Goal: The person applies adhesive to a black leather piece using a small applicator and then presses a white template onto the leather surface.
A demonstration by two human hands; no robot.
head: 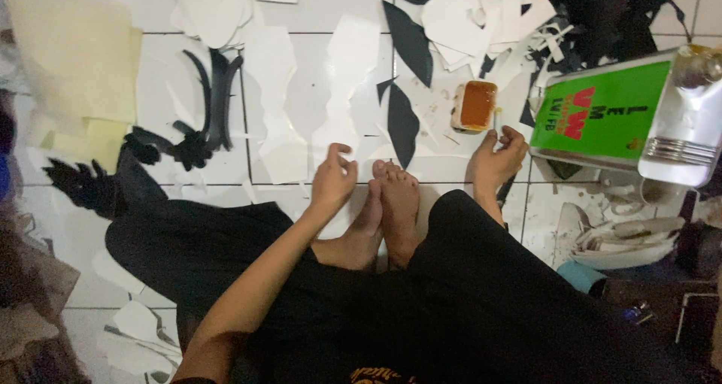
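Amber glue fills the small open tub [474,106] on the white tile floor [301,91], just beyond your right hand [496,158]. That hand pinches a thin stick or brush [496,121] whose tip stands at the tub's near edge; keep it upright and load lightly, judging by the glue's depth. Your left hand [333,179] hangs loosely curled over your feet, holding nothing. Green-labelled tin [602,113] lies to the right, contents hidden. White cut pieces [353,60] lie near.
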